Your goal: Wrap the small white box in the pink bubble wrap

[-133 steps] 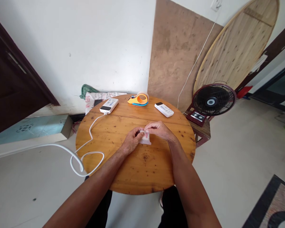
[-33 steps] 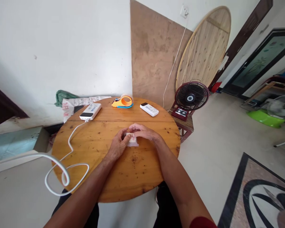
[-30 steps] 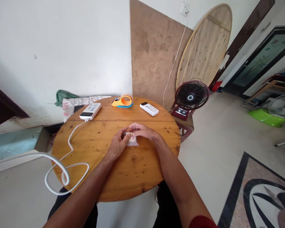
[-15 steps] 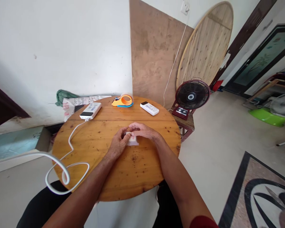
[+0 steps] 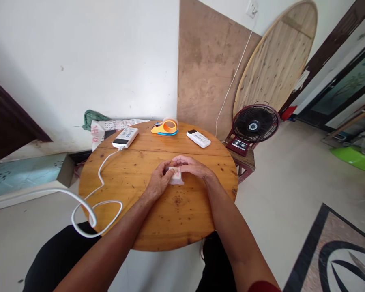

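Note:
A small white packet with reddish print (image 5: 177, 177) lies on the round wooden table (image 5: 158, 227), with a clear wrapper edge towards me. At its left side my left hand (image 5: 161, 177) is closed, thumb and fingers gripping the packet. My right hand (image 5: 190, 165) curves over the far right of the packet, its fingertips meeting those of the left hand. The fingers partly hide the packet, so its far side does not show. I cannot tell how firmly the right fingers hold it.
Towards the back stand a white power bank (image 5: 125, 138) with a white cable (image 5: 101, 172), an orange tape dispenser (image 5: 165, 127) and a second white power bank (image 5: 198, 138). The cable loops off the left edge. A dark red fan (image 5: 253, 126) stands on a stool at right.
The view has turned slightly left, so everything sits further right in the picture. Both hands stay at the packet; the right fingers have shifted slightly, and more of its print shows.

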`<state>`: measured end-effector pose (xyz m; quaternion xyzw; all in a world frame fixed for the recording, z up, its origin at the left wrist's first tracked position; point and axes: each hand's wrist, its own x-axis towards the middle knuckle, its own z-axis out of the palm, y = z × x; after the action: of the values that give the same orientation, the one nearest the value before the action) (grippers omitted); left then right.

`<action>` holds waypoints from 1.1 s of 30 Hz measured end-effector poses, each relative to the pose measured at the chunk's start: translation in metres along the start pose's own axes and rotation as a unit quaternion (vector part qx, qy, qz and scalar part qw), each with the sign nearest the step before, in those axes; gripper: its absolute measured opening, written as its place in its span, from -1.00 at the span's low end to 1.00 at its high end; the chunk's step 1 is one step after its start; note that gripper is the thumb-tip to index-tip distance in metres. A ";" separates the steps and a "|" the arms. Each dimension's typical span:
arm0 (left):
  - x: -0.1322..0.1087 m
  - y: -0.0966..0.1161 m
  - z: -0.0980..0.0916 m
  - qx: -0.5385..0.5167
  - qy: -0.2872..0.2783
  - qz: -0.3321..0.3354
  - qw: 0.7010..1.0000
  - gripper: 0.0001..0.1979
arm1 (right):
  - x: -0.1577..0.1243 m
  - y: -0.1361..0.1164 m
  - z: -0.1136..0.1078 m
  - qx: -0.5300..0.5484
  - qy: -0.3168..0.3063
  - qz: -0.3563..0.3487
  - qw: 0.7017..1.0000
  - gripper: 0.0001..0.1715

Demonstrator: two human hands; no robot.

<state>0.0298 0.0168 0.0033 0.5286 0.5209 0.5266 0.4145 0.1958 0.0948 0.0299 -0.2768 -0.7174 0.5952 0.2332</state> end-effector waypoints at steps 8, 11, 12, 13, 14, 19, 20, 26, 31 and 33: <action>0.001 -0.004 0.000 0.002 0.002 0.003 1.000 -0.53 | -0.002 -0.003 -0.003 -0.019 -0.016 -0.014 1.000 -0.56; 0.001 -0.003 -0.001 0.014 0.000 0.002 1.000 -0.54 | -0.002 -0.004 -0.003 -0.021 -0.011 -0.010 1.000 -0.55; 0.001 -0.002 -0.001 0.017 0.001 0.002 1.000 -0.54 | -0.002 -0.004 -0.003 -0.020 -0.010 -0.009 1.000 -0.55; 0.001 -0.002 -0.001 0.017 0.003 0.003 1.000 -0.54 | -0.002 -0.004 -0.003 -0.018 -0.009 -0.007 1.000 -0.55; 0.001 -0.001 0.000 0.013 0.005 0.002 1.000 -0.54 | -0.002 -0.004 -0.002 -0.015 -0.008 -0.006 1.000 -0.56; 0.001 -0.001 0.000 -0.008 0.008 -0.003 1.000 -0.54 | -0.002 -0.003 -0.003 -0.005 0.004 -0.002 1.000 -0.55; 0.001 -0.002 0.000 -0.008 0.007 -0.004 1.000 -0.54 | -0.002 -0.002 -0.003 -0.004 0.009 -0.002 1.000 -0.54; 0.003 -0.009 -0.001 -0.035 0.011 -0.002 0.999 -0.56 | -0.001 -0.001 -0.002 0.003 0.017 0.002 1.000 -0.52; 0.002 -0.005 -0.002 -0.031 0.031 -0.014 0.999 -0.55 | -0.001 -0.003 -0.001 0.010 0.011 0.000 1.000 -0.52; 0.002 -0.004 -0.001 -0.036 0.025 -0.013 0.999 -0.52 | -0.001 -0.004 0.000 0.009 0.013 0.001 1.000 -0.52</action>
<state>0.0281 0.0187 -0.0001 0.4933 0.5190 0.5522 0.4270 0.1960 0.0936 0.0339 -0.2829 -0.7085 0.5985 0.2445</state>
